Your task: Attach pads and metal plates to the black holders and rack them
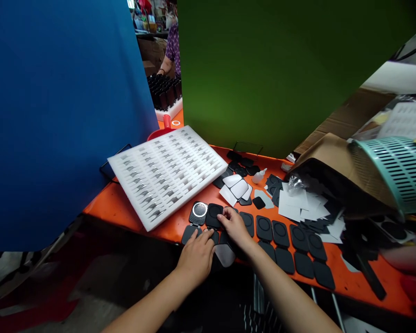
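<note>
Head view sets our black pad near the orange table's front edge, our right hand touching it at four o'clock, though we cannot tell whether those fingertips pinch it. With our left hand spread loosely at seven, we should press lightly, without nudging the ringed pad at nine or the white foam tray at ten.
</note>
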Action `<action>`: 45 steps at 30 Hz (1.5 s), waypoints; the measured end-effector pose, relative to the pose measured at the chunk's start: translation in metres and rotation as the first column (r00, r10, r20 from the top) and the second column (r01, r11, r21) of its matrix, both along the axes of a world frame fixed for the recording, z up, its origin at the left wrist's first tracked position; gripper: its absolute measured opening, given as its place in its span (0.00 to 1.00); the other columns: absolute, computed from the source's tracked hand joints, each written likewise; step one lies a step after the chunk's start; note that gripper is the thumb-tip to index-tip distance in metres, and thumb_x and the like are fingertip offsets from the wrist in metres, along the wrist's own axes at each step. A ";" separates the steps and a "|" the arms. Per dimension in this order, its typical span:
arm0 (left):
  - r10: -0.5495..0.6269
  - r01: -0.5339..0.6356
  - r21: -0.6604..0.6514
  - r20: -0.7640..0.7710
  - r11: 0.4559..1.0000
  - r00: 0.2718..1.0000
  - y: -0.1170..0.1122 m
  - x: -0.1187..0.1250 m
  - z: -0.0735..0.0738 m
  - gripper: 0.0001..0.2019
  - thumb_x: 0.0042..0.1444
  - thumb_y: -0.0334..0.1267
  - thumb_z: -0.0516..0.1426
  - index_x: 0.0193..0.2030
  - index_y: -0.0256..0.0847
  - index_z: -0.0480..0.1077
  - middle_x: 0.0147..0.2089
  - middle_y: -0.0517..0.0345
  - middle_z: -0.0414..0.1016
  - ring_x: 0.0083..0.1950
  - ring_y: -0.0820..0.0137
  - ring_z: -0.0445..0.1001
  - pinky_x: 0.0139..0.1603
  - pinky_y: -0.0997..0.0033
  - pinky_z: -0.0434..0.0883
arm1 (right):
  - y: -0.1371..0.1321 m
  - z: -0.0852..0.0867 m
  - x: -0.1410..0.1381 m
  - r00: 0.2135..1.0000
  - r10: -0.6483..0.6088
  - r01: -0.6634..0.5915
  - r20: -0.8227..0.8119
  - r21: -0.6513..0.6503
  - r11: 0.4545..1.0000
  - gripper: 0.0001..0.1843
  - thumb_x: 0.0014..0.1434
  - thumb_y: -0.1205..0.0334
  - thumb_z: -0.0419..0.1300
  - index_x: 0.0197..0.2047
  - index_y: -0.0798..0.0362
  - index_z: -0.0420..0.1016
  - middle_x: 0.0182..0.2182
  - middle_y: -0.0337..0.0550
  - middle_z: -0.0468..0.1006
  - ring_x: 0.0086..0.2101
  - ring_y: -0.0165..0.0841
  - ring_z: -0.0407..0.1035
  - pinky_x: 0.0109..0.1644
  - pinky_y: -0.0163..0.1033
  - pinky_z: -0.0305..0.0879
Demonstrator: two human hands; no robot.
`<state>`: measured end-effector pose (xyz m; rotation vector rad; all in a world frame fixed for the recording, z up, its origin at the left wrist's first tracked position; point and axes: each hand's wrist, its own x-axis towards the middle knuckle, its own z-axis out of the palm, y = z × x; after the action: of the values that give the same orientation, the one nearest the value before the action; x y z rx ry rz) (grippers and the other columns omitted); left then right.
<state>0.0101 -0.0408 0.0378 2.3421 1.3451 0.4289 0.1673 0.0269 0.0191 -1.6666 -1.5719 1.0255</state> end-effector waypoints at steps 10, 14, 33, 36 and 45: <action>0.000 0.000 -0.002 0.011 1.000 1.000 0.000 0.001 0.000 0.10 0.56 0.32 0.46 0.38 0.39 0.68 0.55 0.49 0.64 0.56 0.61 0.61 0.57 0.52 0.52 | -0.003 0.000 -0.001 0.999 -0.012 0.012 0.042 0.013 1.000 0.09 0.51 0.56 0.51 0.26 0.52 0.63 0.21 0.35 0.67 0.24 0.29 0.62 0.27 0.32 0.55; -0.001 0.001 -0.005 -0.002 1.000 1.000 0.000 0.001 0.001 0.10 0.55 0.32 0.46 0.38 0.40 0.68 0.55 0.50 0.64 0.56 0.61 0.61 0.58 0.53 0.53 | -0.003 0.001 -0.002 0.997 -0.028 0.025 0.077 0.036 0.999 0.07 0.51 0.57 0.51 0.27 0.51 0.62 0.22 0.36 0.67 0.24 0.30 0.63 0.28 0.33 0.55; -0.017 0.016 -0.019 -0.055 1.000 0.998 0.001 0.002 -0.001 0.10 0.55 0.31 0.47 0.38 0.38 0.68 0.56 0.49 0.63 0.56 0.62 0.60 0.58 0.54 0.52 | -0.005 0.003 -0.007 0.977 -0.023 0.010 0.213 0.063 0.998 0.06 0.52 0.58 0.50 0.28 0.51 0.63 0.23 0.37 0.69 0.26 0.31 0.63 0.29 0.33 0.55; -0.014 0.012 -0.025 -0.083 1.000 0.996 0.002 0.003 -0.001 0.10 0.55 0.31 0.46 0.38 0.38 0.68 0.55 0.50 0.63 0.56 0.63 0.60 0.59 0.56 0.51 | -0.005 0.003 -0.008 0.961 -0.014 -0.005 0.277 0.071 0.997 0.06 0.53 0.59 0.50 0.29 0.51 0.63 0.24 0.38 0.69 0.26 0.31 0.63 0.30 0.33 0.55; -0.013 0.012 -0.011 -0.118 1.000 0.993 0.004 0.005 -0.001 0.10 0.55 0.31 0.46 0.38 0.38 0.68 0.54 0.50 0.63 0.55 0.63 0.60 0.58 0.57 0.52 | -0.006 0.004 -0.012 0.850 0.024 -0.103 0.526 0.122 0.987 0.06 0.56 0.61 0.49 0.33 0.52 0.65 0.28 0.42 0.70 0.31 0.32 0.64 0.33 0.34 0.54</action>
<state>0.0146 -0.0372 0.0365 2.3991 1.3815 0.2823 0.1554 0.0211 0.0227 -1.9001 -2.0031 0.4772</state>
